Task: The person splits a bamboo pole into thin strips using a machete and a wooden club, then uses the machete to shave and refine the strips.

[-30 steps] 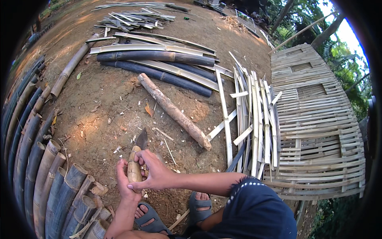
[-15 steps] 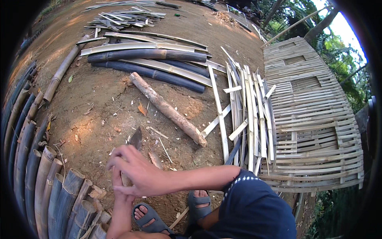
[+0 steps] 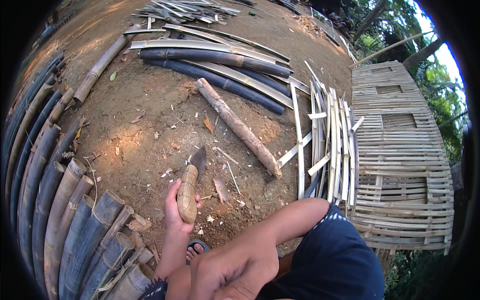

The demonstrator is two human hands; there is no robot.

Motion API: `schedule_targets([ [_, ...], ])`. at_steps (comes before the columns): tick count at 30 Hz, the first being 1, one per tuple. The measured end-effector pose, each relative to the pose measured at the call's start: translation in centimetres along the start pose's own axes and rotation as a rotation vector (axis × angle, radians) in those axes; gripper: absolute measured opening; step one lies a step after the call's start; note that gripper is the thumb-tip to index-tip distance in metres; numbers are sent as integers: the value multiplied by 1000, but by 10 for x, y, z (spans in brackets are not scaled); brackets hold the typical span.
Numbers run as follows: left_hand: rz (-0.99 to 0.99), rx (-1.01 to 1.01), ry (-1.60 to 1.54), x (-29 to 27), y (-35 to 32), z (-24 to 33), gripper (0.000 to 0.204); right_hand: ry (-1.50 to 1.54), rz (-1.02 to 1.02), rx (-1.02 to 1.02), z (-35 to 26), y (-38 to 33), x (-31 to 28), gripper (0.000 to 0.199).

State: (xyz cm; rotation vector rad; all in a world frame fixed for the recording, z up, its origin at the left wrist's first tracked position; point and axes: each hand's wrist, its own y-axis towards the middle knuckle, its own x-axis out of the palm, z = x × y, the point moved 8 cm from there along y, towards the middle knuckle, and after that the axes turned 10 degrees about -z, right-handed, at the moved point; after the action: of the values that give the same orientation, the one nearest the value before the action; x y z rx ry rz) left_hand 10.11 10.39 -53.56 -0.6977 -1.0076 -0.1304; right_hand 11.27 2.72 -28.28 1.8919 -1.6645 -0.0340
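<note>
A knife [image 3: 189, 192] with a thick, light-brown wooden handle and a dark, broad, pointed blade lies in my left hand [image 3: 177, 212]. The palm is turned up, with the thumb on one side of the handle and fingertips showing on the other. Its blade points away from me, over the bare ground. My right hand [image 3: 235, 267] is close to my body at the lower edge, apart from the knife. The back of that hand faces up; its bent fingers are mostly hidden, so what they hold, if anything, does not show.
A rough log [image 3: 240, 130] lies on the soil ahead. Dark bamboo poles [image 3: 215, 57] and pale split strips [image 3: 335, 145] are piled beyond it and to the right. Several upright cut bamboo lengths [image 3: 102, 215] line the left. At far right stands a slatted bamboo panel [image 3: 400, 175].
My right hand has come off my left hand and drawn back toward my body. The knife's handle, covered before, now shows in my left palm. The whole view has shifted.
</note>
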Motion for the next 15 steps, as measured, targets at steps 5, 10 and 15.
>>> schedule_targets([
  [5,53,52,-160,-11,-3,18,38,-200,830,396,-12,-70,-110,35],
  [10,-123,95,-158,-14,4,45,45,-641,1525,668,-46,-279,-213,28],
  [15,71,175,67,-3,0,64,37,-972,1856,1365,-26,-590,-229,39],
])
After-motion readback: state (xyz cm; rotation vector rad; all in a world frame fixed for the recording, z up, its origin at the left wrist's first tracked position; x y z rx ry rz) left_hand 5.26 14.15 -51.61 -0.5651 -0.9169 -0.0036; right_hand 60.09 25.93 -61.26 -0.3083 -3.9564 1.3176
